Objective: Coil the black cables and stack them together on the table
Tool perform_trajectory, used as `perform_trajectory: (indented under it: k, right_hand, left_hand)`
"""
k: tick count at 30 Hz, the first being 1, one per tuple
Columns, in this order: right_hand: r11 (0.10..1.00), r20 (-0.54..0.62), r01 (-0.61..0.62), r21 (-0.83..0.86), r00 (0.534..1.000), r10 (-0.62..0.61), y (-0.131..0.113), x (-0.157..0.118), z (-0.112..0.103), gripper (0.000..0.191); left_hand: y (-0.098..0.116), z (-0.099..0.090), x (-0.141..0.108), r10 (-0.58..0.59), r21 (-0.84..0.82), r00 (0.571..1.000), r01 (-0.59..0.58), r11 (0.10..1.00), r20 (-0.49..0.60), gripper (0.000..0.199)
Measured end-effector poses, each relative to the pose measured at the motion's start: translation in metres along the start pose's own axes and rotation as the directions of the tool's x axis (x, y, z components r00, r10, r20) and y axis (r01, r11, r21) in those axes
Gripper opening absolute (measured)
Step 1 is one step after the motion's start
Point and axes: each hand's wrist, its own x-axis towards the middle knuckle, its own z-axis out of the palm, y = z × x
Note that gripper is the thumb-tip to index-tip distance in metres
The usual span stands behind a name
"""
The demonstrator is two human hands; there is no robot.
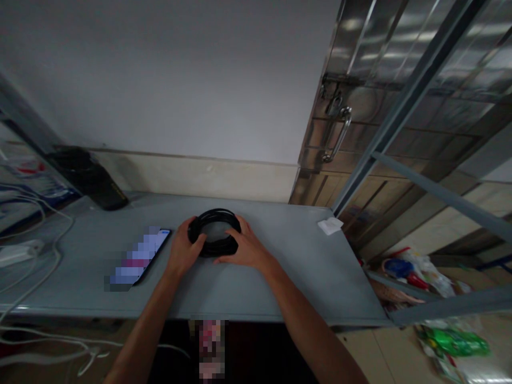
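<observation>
A coil of black cable (218, 249) lies on the grey shelf top (296, 250), wound into a ring of several loops. My left hand (184, 246) grips its left side, thumb over the inner edge. On the right side my right hand (248, 244) holds the coil, its thumb reaching into the ring and the other fingers around the outside. A phone (144, 256) with a lit, partly blurred screen lies left of my left hand.
At the back left stands a black bottle-shaped container (90, 178). White cords and a power strip (20, 253) occupy the left end. A crumpled white paper (330, 225) sits near the right edge. Metal frame posts (394, 125) rise at both ends, and a wall closes off the back.
</observation>
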Motion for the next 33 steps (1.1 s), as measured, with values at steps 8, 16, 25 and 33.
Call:
perform_trajectory:
  k: [8, 16, 25, 33]
  right_hand:
    - [0.967, -0.058, -0.164, 0.197, 0.982, 0.179, -0.002, 0.004, -0.001, 0.114]
    - [0.94, -0.233, -0.14, 0.311, 0.947, 0.219, 0.012, 0.01, 0.01, 0.065]
    - [0.863, -0.435, -0.226, 0.451, 0.789, 0.434, 0.042, 0.015, -0.007, 0.033]
    - [0.754, -0.555, -0.217, 0.619, 0.558, 0.617, 0.069, 0.012, -0.022, 0.042]
  left_hand:
    - [-0.002, 0.0, -0.004, -0.02, -0.082, 0.999, 0.018, 0.996, -0.031, 0.066]
    - [0.01, -0.003, -0.006, -0.065, -0.111, 0.998, 0.066, 0.992, 0.006, 0.064]
    - [0.027, -0.003, -0.014, 0.037, -0.219, 0.982, 0.005, 0.976, 0.185, 0.072]
    - [0.028, -0.004, -0.012, 0.08, -0.17, 0.996, -0.075, 0.983, 0.025, 0.06]
